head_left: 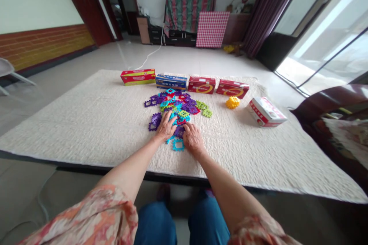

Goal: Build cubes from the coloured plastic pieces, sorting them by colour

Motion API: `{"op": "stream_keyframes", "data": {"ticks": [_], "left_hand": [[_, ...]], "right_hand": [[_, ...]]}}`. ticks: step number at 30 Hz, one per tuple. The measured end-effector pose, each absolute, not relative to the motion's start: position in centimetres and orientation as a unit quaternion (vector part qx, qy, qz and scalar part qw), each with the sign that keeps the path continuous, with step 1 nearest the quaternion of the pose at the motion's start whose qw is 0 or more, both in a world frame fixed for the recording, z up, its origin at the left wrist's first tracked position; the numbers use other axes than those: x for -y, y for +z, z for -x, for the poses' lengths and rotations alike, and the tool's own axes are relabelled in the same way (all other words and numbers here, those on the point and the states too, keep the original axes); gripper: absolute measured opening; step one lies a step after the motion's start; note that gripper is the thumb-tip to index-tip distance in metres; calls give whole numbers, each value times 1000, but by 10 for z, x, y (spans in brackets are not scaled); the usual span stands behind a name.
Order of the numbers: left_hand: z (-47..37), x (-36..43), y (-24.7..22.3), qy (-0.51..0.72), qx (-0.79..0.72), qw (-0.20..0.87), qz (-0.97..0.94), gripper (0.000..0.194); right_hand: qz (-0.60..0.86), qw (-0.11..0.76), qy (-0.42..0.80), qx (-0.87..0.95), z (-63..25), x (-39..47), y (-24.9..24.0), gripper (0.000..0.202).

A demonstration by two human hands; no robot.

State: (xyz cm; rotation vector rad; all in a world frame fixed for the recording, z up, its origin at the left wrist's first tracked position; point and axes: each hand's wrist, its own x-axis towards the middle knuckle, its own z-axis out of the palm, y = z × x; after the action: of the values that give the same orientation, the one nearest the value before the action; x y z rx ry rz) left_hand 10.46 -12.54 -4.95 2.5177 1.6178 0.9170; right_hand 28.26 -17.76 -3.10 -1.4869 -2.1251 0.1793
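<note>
A pile of plastic interlocking puzzle tiles (188, 105) in purple, blue, green and red lies in the middle of the cloth-covered table. My left hand (166, 126) rests on the near left side of the pile, fingers apart over blue tiles. On the right, my right hand (193, 138) touches the near edge of the pile with fingers bent but apart, beside a dark purple tile (179, 132). Just in front of both hands lies a square blue tile frame (178, 145). What is under my fingertips is partly hidden. A purple tile (155, 121) sits left of my left hand.
Behind the pile stand a red-and-yellow box (138, 77), a blue box (171, 82) and two red boxes (201, 85). To the right are a yellow assembled block (232, 102) and a white-and-red box (266, 112). A quilted cream cloth (100, 130) covers the table.
</note>
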Motion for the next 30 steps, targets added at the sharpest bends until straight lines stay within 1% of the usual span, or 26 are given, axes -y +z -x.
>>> {"op": "stream_keyframes", "data": {"ticks": [6,15,19,23,30], "left_hand": [[-110,125,-56,341,-510,-11,-789,40],[-110,124,-59,354,-499,-16,-791,40],[-111,124,-58,352,-497,-28,-793,40],[-112,125,-56,350,-492,-37,-796,39],[-113,125,-58,373,-487,-29,-789,38]], "right_hand": [[555,259,38,790,-282,177,-37,38],[564,241,40,789,-282,175,-37,39],[561,257,38,786,-283,172,-40,40],[563,285,38,775,-284,169,-47,37],[543,314,34,778,-286,167,-51,34]]}}
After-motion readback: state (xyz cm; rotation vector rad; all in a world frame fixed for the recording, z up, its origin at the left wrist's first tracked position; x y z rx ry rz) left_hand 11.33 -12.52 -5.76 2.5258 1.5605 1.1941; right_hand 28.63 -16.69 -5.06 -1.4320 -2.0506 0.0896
